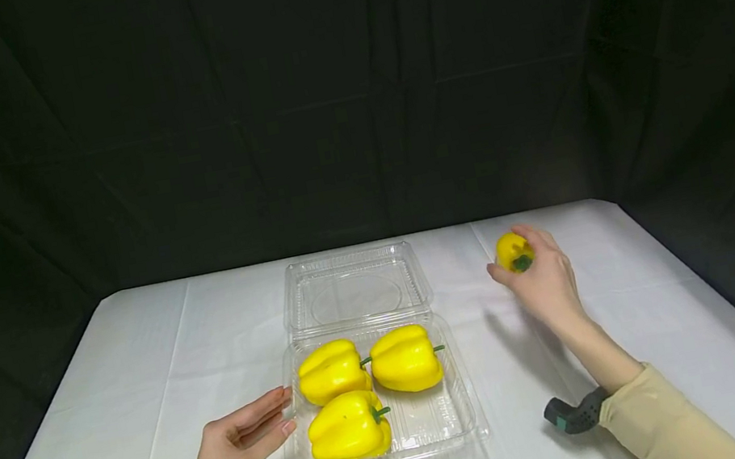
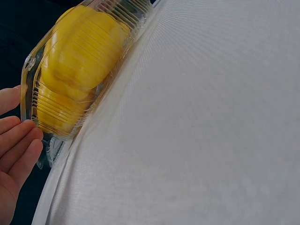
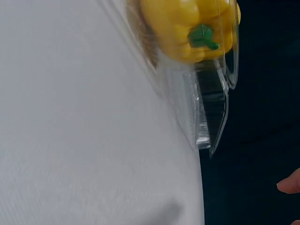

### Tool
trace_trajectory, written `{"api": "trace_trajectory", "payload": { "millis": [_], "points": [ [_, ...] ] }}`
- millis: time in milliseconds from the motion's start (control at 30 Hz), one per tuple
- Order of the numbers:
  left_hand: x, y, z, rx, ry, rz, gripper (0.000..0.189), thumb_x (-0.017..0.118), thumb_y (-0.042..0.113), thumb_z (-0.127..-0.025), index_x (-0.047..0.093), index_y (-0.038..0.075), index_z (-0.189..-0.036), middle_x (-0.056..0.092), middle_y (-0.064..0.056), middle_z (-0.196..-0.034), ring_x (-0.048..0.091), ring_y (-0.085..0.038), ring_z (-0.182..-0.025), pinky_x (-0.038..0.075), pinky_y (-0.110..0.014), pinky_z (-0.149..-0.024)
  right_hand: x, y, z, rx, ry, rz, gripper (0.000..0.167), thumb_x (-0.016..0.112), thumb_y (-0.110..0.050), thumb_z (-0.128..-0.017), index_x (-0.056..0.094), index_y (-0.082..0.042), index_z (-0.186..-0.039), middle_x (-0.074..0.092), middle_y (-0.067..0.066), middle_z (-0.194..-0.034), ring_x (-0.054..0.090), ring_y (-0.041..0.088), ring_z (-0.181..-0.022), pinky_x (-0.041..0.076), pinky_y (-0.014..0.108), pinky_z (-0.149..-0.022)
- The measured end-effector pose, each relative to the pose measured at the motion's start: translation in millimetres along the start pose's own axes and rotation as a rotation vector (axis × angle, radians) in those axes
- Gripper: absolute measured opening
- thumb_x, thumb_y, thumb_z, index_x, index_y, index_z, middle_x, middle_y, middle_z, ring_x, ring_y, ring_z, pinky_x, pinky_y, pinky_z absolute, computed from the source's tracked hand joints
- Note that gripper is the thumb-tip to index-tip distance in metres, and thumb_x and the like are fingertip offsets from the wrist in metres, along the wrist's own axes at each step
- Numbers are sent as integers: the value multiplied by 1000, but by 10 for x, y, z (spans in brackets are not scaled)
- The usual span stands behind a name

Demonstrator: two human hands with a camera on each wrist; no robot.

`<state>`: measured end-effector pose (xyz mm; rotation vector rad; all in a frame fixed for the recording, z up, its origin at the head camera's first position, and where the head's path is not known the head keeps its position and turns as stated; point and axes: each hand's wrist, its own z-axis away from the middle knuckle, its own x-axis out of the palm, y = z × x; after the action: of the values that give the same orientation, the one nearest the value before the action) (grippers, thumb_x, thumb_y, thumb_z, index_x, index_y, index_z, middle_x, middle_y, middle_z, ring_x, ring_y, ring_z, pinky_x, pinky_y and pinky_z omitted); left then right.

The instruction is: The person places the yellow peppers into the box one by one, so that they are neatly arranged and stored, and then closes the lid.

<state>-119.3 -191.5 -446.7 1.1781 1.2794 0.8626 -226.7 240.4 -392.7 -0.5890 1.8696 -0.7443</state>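
A clear plastic clamshell container (image 1: 438, 422) lies with its lid (image 1: 357, 297) folded back. Three yellow bell peppers lie in its base: one back left (image 1: 332, 373), one back right (image 1: 405, 360) and one front left (image 1: 347, 428). My left hand (image 1: 230, 455) is at the container's left side, fingers fairly straight, fingertips right at the rim, as the left wrist view also shows. Off to the right, my right hand (image 1: 542, 281) grips another yellow bell pepper (image 1: 511, 247) between thumb and fingers, its green stem toward me. Only a fingertip (image 3: 289, 183) of that hand shows in the right wrist view.
A white cloth (image 1: 116, 438) covers the table. Black curtains (image 1: 331, 105) hang behind it and at both sides. A dark device (image 1: 573, 415) is at my right wrist, beside the beige sleeve (image 1: 666, 415).
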Motion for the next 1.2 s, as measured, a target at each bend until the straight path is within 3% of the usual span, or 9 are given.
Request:
{"api": "trace_trajectory", "payload": {
  "millis": [367, 700, 1200],
  "points": [
    [-1, -1, -6, -12, 3, 3, 48, 80, 20, -86, 66, 7, -130, 69, -6, -128, 67, -9, -114, 57, -22, -94, -42, 124, -64, 63, -1, -6, 73, 74, -17, -87, 40, 0, -149, 39, 21, -152, 42, 42, -135, 36, 59, -113],
    [3, 2, -6, -4, 2, -3, 48, 80, 20, -86, 66, 6, -130, 69, -6, -128, 67, -9, -113, 57, -22, -93, -31, 231, -110, 93, 51, -8, 77, 76, -15, -85, 38, 4, -149, 32, 21, -157, 31, 41, -145, 28, 54, -121],
    [6, -3, -11, 7, 3, 2, 48, 80, 19, -86, 66, 4, -130, 69, -7, -128, 67, -8, -112, 57, -21, -92, 20, 359, -153, 191, -4, 4, 85, 73, -23, -88, 26, 3, -154, 27, 26, -158, 29, 46, -145, 27, 58, -120]
  ]
}}
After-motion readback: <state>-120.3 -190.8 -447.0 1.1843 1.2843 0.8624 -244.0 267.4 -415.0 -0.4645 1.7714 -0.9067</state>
